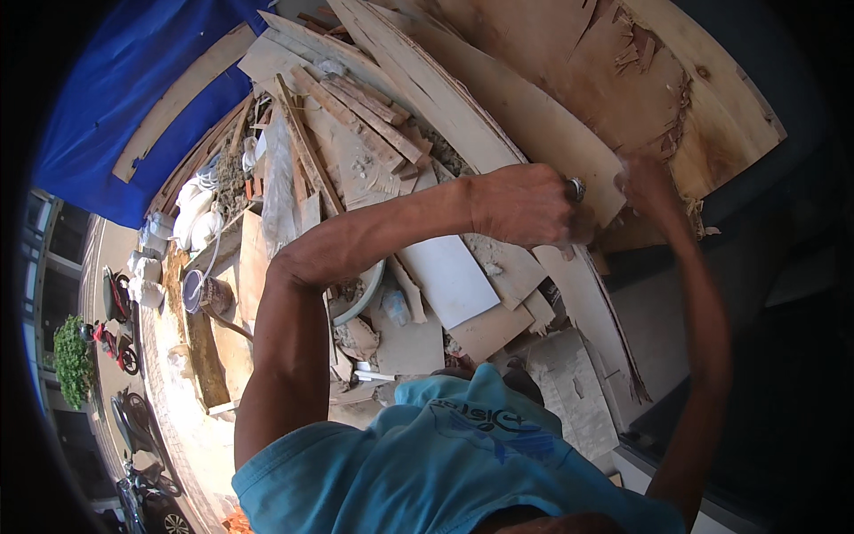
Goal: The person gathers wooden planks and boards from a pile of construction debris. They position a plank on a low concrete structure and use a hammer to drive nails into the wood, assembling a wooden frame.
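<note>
Between my hands is the near end of a thin, pale plywood sheet (556, 133). My left hand (529, 206), with a ring on one finger, is closed in a fist at this end, knuckles up; its fingertips are hidden. Slightly blurred, my right hand (656, 191) is closed at the sheet's right corner. Under my left hand runs a long plywood board (592, 307) with a splintered edge. Behind my right hand leans a larger brown plywood panel (729, 116), its surface layer torn and ragged.
Rubble and wooden strips (351, 116) lie ahead, along with a white panel (449, 280). Left of these are a bucket (205, 292), white sacks (197, 214) and a blue tarp (98, 98). Motorbikes (147, 445) stand at the far left. A dark surface (765, 356) borders the right.
</note>
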